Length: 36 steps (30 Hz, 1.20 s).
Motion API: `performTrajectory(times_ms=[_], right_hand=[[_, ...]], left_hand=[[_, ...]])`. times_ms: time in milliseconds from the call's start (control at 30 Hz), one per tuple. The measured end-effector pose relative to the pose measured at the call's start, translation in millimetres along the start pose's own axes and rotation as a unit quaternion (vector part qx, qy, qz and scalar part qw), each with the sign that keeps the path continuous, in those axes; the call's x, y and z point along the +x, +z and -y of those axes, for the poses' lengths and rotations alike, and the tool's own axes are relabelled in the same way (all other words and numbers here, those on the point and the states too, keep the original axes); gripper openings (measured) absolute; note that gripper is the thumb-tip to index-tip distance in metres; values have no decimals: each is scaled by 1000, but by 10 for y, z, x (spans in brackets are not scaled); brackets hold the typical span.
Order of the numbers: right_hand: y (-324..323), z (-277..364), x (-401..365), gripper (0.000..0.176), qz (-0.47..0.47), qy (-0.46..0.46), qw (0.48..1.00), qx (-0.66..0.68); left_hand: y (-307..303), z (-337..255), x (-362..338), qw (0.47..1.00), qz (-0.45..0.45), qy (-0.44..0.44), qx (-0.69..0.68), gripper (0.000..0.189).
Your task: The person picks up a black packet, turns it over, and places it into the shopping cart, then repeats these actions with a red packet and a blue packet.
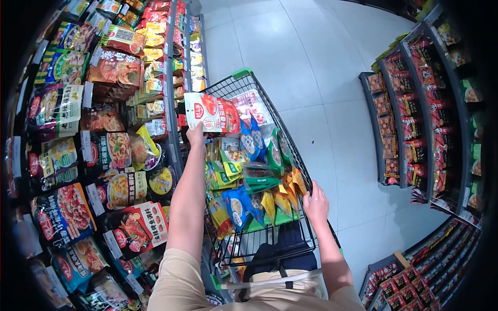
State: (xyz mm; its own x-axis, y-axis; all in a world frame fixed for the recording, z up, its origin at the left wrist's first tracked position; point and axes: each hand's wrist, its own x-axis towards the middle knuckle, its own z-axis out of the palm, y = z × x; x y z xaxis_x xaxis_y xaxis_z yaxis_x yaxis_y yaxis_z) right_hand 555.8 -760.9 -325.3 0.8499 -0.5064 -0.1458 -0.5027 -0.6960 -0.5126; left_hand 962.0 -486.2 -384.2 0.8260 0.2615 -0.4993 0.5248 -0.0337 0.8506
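Note:
My left hand (pixel 195 135) pinches the lower left corner of a red and white soup seasoning packet (pixel 217 116) with tomato pictures. The packet is over the far left part of a black wire shopping cart (pixel 241 73) with green corners. On the cart's right rim rests my right hand (pixel 315 202), its fingers bent over the edge. Inside the cart lie several blue bags (pixel 237 207), yellow bags (pixel 282 199), green packets (pixel 231 160) and dark green packs (pixel 275 150). A pale pink and white pack (pixel 249 106) sits at the far end, partly behind the held packet.
Tall shelves of packaged food (pixel 122 67) run along the left, close to the cart. At the right stand shelves with red and black packs (pixel 415 122). A grey tiled floor (pixel 311 67) lies between them. A rack of small red packs (pixel 407 290) is at the lower right.

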Motion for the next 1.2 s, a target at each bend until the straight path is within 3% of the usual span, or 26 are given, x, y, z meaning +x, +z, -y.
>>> performTrajectory(times_ms=[33,167,300,467,533,567,667,700,733,800,833,867,900,967,1000,1100,1133,1200], right_hand=[[-7,14,-11,43,7,8,1000,-2],[7,14,-13,44,1,3,1000,-8],[25,10,-14,45,4,6,1000,-14],[143,-79,-44,48,-17,-23,999,-19],[167,-96,-48,49,-18,-15,999,-33],[85,-30,-31,52,34,31,999,-10],[60,-3,-17,56,57,40,998,-8],[126,-105,-28,59,19,-28,999,19],[100,-160,-57,59,45,-65,997,17],[138,-48,-37,59,-36,-154,987,37],[142,137,-85,59,-7,-197,980,40],[76,268,-190,57,-18,-196,978,71],[-2,465,-310,56,-30,-191,976,104],[-53,901,-613,54,34,-241,959,143],[-46,1096,-778,52,72,-251,949,176],[-48,1659,-1348,51,141,-427,874,183],[-61,1839,-1528,50,165,-477,844,180],[43,1989,-1787,43,287,-490,808,161]], left_hand=[[-33,-21,-17,999,13,-34,12,45],[-161,-67,-242,996,84,-23,-35,45],[-413,-34,-526,994,94,-23,-41,54],[-1006,-73,-1500,989,124,71,-30,65],[-1372,-11,-1939,985,129,117,22,62],[-1550,-6,-2243,983,124,131,32,60],[-2158,430,-2995,981,69,173,60,49],[-2335,552,-3293,984,48,160,62,47],[-2503,666,-3606,987,22,144,63,45],[-2815,730,-4190,960,-45,138,238,39],[-2906,748,-4452,962,-64,129,230,38],[-3010,852,-4678,965,-108,107,213,38],[-3122,958,-4850,962,-87,103,237,37],[-3339,1270,-5086,948,-45,118,292,33],[-3408,1419,-5165,950,-71,116,281,33],[-3530,1533,-5430,934,-34,159,317,28],[-3576,1530,-5482,935,-49,163,311,28],[-3635,1576,-5568,958,-76,165,221,28]])
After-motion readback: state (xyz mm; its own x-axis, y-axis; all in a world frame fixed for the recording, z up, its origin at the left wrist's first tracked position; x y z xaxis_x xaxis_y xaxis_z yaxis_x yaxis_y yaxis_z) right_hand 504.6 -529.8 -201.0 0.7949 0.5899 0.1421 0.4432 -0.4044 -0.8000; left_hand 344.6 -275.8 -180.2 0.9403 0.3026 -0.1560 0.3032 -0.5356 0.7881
